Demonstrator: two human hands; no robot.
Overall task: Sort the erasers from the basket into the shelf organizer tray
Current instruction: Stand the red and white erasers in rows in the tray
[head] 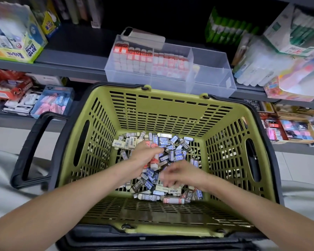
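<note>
Several dark erasers (188,197) in the green basket (152,107) read "2B"; a box (28,51) on the shelf (76,49) reads "POWER GLUE". Both forearms reach down into the basket. The left hand (143,154) grips a few red-and-white erasers (154,161) above the pile. The right hand (183,174) is blurred over the pile, and its grasp cannot be told. The clear tray (208,78) on the shelf holds rows of red-and-white erasers in its left compartments.
</note>
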